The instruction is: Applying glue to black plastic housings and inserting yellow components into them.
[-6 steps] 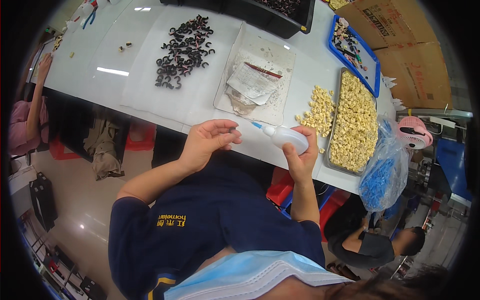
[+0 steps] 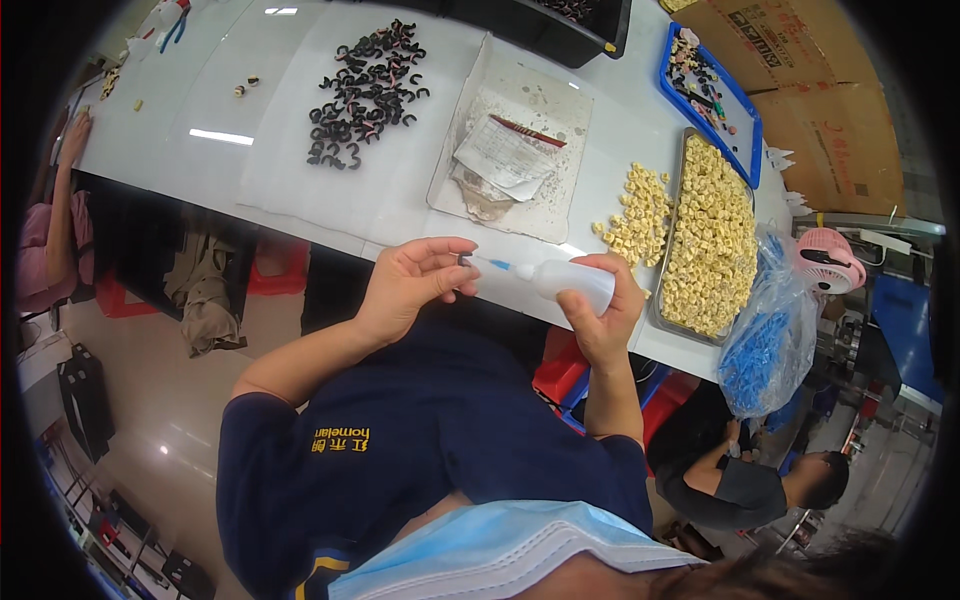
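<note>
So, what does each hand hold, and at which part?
The right hand grips a white squeeze bottle around its body. The left hand pinches a small dark part between its fingertips, at the bottle's blue nozzle.

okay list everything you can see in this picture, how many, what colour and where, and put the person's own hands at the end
squeeze bottle: one, white with a blue nozzle, in the right hand at the table's near edge
small part: one, dark, pinched in the left fingertips at the nozzle tip
black clips: a loose pile, black, far left of the table
cream pieces: many, pale yellow, filling a metal tray and spilling beside it at right
blue tray: one, blue, far right, holding small mixed parts
papers: a few, white, on a stained board mid-table
plastic bag: one, clear with blue pieces, right table end
table: one, white
left hand: pinching the part
right hand: gripping the bottle
</note>
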`<move>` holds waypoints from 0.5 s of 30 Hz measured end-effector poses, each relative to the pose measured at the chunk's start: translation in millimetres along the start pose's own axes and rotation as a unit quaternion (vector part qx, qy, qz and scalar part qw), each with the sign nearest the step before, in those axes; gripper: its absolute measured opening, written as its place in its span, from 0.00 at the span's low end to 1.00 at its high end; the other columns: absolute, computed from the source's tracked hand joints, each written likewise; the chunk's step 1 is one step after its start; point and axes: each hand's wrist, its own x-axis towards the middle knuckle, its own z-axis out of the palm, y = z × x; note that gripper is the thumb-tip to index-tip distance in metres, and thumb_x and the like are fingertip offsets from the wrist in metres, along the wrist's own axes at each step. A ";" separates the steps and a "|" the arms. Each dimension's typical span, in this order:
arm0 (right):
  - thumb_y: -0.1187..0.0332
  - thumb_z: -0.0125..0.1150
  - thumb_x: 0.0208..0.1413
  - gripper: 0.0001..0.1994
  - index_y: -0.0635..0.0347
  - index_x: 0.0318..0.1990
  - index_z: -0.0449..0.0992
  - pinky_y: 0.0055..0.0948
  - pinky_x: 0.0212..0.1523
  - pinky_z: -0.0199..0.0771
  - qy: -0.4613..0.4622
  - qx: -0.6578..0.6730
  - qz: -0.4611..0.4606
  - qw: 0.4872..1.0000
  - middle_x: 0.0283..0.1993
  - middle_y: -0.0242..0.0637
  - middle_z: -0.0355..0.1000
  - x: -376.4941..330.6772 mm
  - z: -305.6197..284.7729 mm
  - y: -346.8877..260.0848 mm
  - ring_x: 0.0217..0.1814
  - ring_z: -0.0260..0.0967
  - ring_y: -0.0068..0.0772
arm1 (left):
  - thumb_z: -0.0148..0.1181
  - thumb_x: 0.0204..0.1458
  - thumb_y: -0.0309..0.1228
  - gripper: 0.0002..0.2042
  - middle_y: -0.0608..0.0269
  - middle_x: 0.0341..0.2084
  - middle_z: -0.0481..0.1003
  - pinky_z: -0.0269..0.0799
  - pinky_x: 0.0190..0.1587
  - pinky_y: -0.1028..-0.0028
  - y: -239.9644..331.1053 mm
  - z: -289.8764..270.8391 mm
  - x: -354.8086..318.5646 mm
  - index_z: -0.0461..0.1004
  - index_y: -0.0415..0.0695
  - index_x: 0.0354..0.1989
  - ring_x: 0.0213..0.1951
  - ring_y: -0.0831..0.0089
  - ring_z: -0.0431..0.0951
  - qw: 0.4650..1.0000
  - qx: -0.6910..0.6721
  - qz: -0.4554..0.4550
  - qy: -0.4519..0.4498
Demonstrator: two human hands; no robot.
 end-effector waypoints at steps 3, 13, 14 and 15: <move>0.66 0.68 0.40 0.14 0.62 0.32 0.72 0.22 0.27 0.67 0.018 -0.031 -0.027 0.999 0.25 0.35 0.70 1.0 2.3 -2.5 0.25 0.69 0.27 | 0.57 0.51 0.24 0.16 0.56 0.37 0.76 0.71 0.35 0.82 -0.9 3.0 -2.6 0.69 0.37 0.49 0.36 0.73 0.77 0.999 -0.025 -0.022 0.014; 0.66 0.70 0.38 0.14 0.60 0.30 0.72 0.23 0.24 0.66 0.039 -0.075 -0.079 0.993 0.23 0.34 0.70 2.4 8.0 -3.4 0.22 0.68 0.29 | 0.57 0.51 0.24 0.17 0.55 0.38 0.76 0.71 0.36 0.82 1.2 6.6 -3.3 0.68 0.36 0.50 0.37 0.73 0.77 0.999 -0.037 -0.033 0.011; 0.66 0.70 0.38 0.14 0.60 0.30 0.72 0.23 0.24 0.66 0.038 -0.076 -0.074 0.994 0.23 0.34 0.70 2.5 8.1 -3.2 0.22 0.68 0.29 | 0.57 0.51 0.24 0.17 0.54 0.38 0.76 0.71 0.36 0.82 1.3 6.7 -3.3 0.68 0.36 0.50 0.37 0.73 0.77 0.999 -0.038 -0.032 0.010; 0.66 0.70 0.38 0.14 0.60 0.30 0.72 0.23 0.24 0.66 0.038 -0.080 -0.074 0.993 0.22 0.34 0.69 2.4 8.3 -2.9 0.22 0.68 0.29 | 0.57 0.51 0.24 0.17 0.54 0.38 0.76 0.71 0.36 0.82 1.4 6.8 -3.5 0.68 0.36 0.50 0.37 0.73 0.77 0.999 -0.039 -0.031 0.009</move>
